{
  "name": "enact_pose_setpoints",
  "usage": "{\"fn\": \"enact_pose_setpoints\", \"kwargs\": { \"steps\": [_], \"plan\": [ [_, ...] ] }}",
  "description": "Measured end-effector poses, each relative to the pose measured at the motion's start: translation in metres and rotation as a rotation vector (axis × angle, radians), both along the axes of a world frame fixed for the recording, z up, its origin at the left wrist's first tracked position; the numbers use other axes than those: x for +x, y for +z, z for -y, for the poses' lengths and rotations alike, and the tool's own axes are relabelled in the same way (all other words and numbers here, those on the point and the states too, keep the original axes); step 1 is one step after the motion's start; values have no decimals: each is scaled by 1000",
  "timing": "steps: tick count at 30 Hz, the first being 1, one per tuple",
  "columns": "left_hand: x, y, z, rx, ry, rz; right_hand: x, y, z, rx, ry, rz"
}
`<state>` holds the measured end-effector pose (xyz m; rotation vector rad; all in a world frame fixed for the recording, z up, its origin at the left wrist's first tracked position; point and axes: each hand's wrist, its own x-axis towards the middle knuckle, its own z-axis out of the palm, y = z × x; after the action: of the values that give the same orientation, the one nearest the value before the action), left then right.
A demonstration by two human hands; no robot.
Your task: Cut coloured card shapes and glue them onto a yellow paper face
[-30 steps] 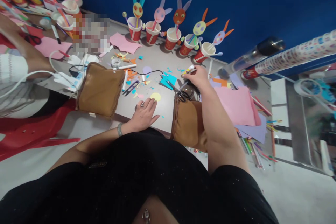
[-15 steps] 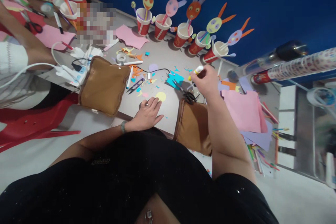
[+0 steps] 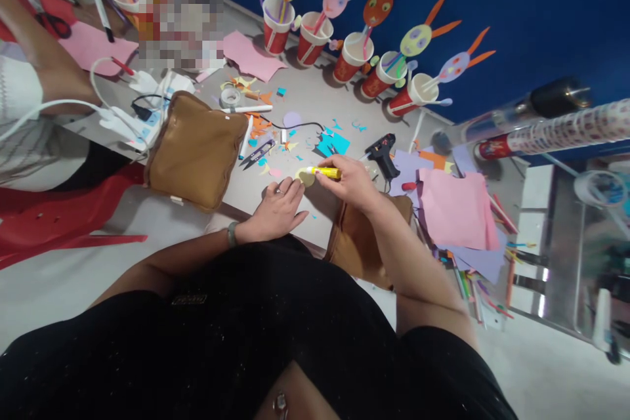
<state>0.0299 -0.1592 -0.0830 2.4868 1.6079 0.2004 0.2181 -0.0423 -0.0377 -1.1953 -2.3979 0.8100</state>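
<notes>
Right hand [image 3: 353,180]: your thumb and fingers are closed in a pinch on the yellow marker [image 3: 325,172], its white end pointing left; you cannot tell from here whether that end is capped.
Pale yellow disc [image 3: 306,180]: it lies at your left fingertips, with the marker's white end over it; touching or just above, you cannot tell.
Left hand [image 3: 276,210]: palm down on the table [image 3: 317,222], fingers nearly together, thumb spread, much as half a second ago.
What changed: your right hand held the marker up and away from the disc; now it has come in beside your left fingers. Both hands being at the disc suggests the marker is in place to be used on it.
Glue gun [image 3: 382,154]: uncovered by that move, beyond your right knuckles.
Turquoise paper [image 3: 339,142]: just past your right fingers.
Thread snips [image 3: 259,154]: beyond your left fingertips, untouched.
</notes>
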Motion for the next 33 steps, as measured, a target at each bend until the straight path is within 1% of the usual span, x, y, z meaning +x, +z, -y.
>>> {"fn": "enact_pose_setpoints", "kwargs": {
  "steps": [2,6,10,16,25,29,33],
  "plan": [
    [0,0,0,-7,1,0,-5,-3,0,-9,-10,-20],
    [1,1,-1,-7,11,-7,-13,-9,-2,-15,17,-32],
    [2,-1,-1,-2,16,-2,-16,-15,-4,14,45,-1],
    [1,-4,0,2,8,9,-22,-19,-1,27,78,73],
    [1,-2,-1,23,8,16,-27,-20,1,-2,96,48],
    [1,-2,-1,7,12,15,-24,-21,1,-27,47,-7],
    [1,-1,-2,-2,11,13,-22,-22,3,-56,-80,-103]
  ]
}}
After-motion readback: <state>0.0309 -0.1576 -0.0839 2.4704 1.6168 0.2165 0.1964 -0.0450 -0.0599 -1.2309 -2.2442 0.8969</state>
